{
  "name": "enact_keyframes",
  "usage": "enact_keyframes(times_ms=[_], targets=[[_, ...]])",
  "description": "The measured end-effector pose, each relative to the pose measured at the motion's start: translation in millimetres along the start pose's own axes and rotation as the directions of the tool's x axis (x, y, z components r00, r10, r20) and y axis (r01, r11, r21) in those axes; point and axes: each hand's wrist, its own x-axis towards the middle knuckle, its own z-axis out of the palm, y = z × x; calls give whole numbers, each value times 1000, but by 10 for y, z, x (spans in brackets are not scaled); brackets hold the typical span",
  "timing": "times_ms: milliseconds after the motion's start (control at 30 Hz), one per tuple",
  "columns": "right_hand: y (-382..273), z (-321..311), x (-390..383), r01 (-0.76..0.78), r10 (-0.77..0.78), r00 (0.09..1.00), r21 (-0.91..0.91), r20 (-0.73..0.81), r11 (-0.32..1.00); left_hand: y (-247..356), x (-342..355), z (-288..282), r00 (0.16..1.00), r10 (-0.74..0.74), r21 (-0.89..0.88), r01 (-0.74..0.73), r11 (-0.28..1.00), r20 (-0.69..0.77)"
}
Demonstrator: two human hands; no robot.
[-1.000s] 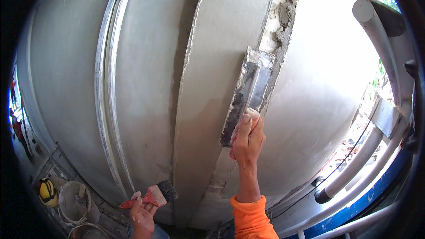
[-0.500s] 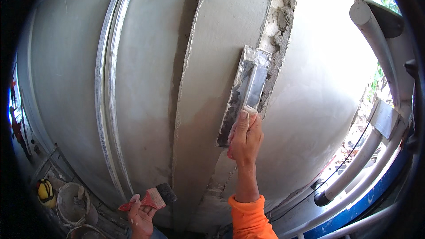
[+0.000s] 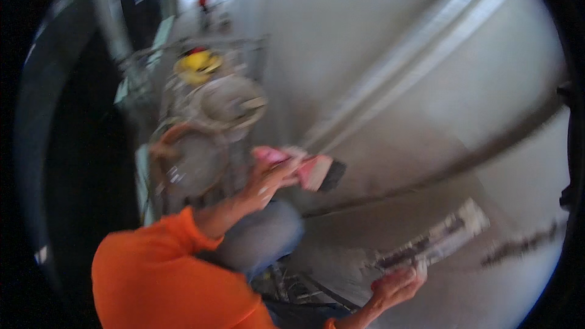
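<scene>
My left hand [image 3: 277, 176] is closed around the red handle of a wide paintbrush [image 3: 320, 172] with dark bristles, held out near two round containers. Lower right, my right hand [image 3: 399, 283] grips a rectangular plastering trowel [image 3: 439, 237], its metal blade smeared with plaster. The trowel lies close to the grey plastered wall [image 3: 390, 170]; blur hides whether they touch. Motion smears the whole picture, so finger details are soft.
A grey bucket [image 3: 231, 100] with something pale at its rim stands beyond an orange-brown rimmed tub [image 3: 195, 161]. Farther off sits a yellow object [image 3: 198, 66]. Two long pale metal strips [image 3: 420, 49] run along the wall. My bent knee [image 3: 262, 234] is below my left hand.
The view has swung left and down toward the containers. My left hand still holds the brush, now nearer the tub and bucket; my right hand keeps the trowel.
</scene>
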Motion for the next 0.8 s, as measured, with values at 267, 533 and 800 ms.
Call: enact_keyframes(times_ms=[267, 533, 800], targets=[[424, 236, -632, -140, 139, 956, -14, 257, 990, 1367, 186, -1560, 864, 450, 819, -83, 568, -225], [268, 332, -596, -92, 117, 957, -105, 265, 990, 1005, -58, -2993, 969, 234, 988, 47, 149, -81], [123, 276, -583, -160, 178, 936, -86, 302, 983, 910, -161, -2686, 965, 88, 961, 257, -103, -248]])
